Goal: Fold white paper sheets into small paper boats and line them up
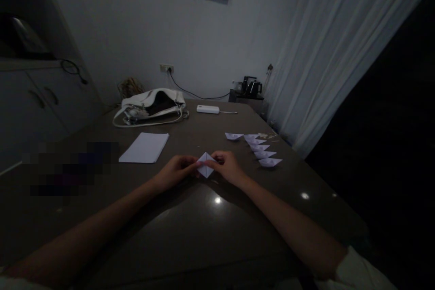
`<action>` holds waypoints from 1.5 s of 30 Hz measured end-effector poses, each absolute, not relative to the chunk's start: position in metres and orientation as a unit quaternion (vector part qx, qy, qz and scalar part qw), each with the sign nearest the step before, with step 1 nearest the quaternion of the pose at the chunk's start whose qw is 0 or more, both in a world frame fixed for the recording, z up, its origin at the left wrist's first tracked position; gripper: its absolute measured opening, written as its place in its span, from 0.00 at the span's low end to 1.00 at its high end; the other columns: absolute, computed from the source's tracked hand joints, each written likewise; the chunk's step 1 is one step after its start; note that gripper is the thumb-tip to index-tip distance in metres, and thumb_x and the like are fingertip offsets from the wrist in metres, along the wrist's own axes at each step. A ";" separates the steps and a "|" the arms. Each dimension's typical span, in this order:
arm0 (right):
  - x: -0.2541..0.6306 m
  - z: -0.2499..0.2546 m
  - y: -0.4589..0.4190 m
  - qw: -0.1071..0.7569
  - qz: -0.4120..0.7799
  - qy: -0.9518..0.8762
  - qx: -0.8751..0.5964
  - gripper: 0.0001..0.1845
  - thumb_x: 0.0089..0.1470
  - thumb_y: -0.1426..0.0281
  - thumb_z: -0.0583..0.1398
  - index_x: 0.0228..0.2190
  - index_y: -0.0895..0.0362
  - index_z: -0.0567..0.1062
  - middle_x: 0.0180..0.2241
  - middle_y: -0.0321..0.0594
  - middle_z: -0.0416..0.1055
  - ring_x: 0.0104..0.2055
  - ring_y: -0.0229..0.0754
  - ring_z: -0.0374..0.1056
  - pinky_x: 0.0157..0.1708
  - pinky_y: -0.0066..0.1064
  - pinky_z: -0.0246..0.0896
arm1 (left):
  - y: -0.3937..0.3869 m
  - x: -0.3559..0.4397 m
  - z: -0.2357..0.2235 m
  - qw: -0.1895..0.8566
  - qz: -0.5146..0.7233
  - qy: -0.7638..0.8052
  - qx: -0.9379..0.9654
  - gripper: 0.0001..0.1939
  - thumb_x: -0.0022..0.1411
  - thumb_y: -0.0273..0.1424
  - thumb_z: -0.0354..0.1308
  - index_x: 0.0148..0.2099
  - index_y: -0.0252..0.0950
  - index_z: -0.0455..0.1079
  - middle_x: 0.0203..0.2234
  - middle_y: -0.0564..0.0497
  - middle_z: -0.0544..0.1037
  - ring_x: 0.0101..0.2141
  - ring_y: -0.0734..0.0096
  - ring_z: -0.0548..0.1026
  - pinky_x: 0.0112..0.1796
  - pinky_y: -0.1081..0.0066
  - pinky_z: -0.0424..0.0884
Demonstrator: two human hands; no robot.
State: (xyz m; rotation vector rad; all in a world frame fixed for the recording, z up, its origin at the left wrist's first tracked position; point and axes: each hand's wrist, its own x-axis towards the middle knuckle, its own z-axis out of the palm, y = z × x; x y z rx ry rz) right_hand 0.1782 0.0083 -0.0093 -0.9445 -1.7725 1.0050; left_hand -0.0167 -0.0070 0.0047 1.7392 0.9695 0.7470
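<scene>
A small white sheet of paper folded into a diamond point(206, 170) is held just above the dark table, a crease running down its middle. My left hand point(176, 172) pinches its left corner, thumb on the front face and fingers curled behind. On the opposite corner my right hand point(229, 168) grips the same way, its thumb lying across the front. The fingertips behind the paper are partly hidden. Right of my hands, several folded paper boats point(265, 154) stand in a slanting row, with one paper boat point(234, 136) a little to their left.
A stack of white paper point(144, 147) lies left of my hands. Farther back are a white handbag point(152, 104) and a white power bank point(208, 109) with a short cable. Small beige scraps point(267, 136) lie near the table's right edge. A pale curtain point(306, 54) hangs beyond it.
</scene>
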 end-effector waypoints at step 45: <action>0.180 -0.008 0.009 0.471 0.424 -0.670 -0.387 0.16 0.48 0.59 0.61 0.23 0.60 0.74 0.19 0.36 0.68 0.21 0.33 0.60 0.22 0.24 0.53 | -0.009 -0.019 0.007 0.461 0.351 0.441 0.685 0.21 0.54 0.47 0.57 0.25 0.32 0.66 0.18 0.54 0.70 0.19 0.76 0.66 0.20 0.78 0.59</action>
